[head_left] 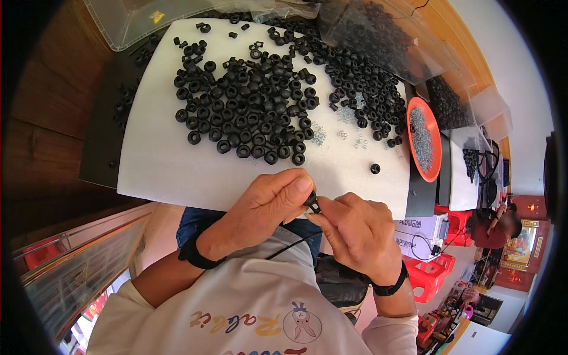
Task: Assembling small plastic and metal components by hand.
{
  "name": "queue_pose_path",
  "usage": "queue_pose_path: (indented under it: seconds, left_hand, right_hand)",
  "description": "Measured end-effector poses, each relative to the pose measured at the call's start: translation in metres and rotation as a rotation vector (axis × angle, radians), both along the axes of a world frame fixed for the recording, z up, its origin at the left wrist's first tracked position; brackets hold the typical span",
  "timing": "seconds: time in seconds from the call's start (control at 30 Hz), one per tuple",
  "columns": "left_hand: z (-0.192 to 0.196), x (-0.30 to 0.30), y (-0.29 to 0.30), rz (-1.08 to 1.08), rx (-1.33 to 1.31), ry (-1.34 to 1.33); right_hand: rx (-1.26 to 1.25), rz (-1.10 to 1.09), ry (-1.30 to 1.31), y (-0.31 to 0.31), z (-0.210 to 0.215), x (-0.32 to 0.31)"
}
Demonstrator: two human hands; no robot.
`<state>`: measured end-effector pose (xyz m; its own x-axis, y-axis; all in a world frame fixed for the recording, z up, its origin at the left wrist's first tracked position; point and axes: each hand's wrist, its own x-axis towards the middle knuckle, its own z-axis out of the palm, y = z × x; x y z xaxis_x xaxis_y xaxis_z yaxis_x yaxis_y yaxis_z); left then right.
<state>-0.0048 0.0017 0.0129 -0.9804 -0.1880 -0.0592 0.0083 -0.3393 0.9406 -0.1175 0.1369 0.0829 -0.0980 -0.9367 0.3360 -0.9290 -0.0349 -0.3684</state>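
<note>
Both of my hands meet at the near edge of a white board (171,165). My left hand (266,207) and my right hand (355,231) pinch one small black ring-shaped part (312,203) between their fingertips. A large heap of the same black rings (254,112) lies on the board just beyond my hands. One lone black ring (375,168) sits to the right of them. Small clear metal springs (349,133) are scattered between the heap and the right edge.
An orange dish (436,154) with small silvery pieces stands at the board's right edge. Clear plastic bags of black parts (378,35) lie at the back right, a clear plastic lid (136,21) at the back left. Red stools (435,272) and another person (494,228) are to the right.
</note>
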Motion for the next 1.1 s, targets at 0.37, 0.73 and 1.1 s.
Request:
queue_pose_path:
  seconds: [0.37, 0.73, 1.1]
  left_hand:
    - [0.004, 0.000, -0.003, -0.036, 0.015, 0.051]
    - [0.006, -0.001, -0.002, -0.088, 0.191, -0.071]
    - [0.004, -0.007, -0.001, 0.072, 0.285, -0.174]
  right_hand:
    - [0.167, -0.103, -0.607, 0.000, -0.002, -0.007]
    - [0.350, 0.046, -1.093, -0.010, -0.020, -0.027]
    - [0.256, 0.034, -1.012, -0.023, -0.030, -0.020]
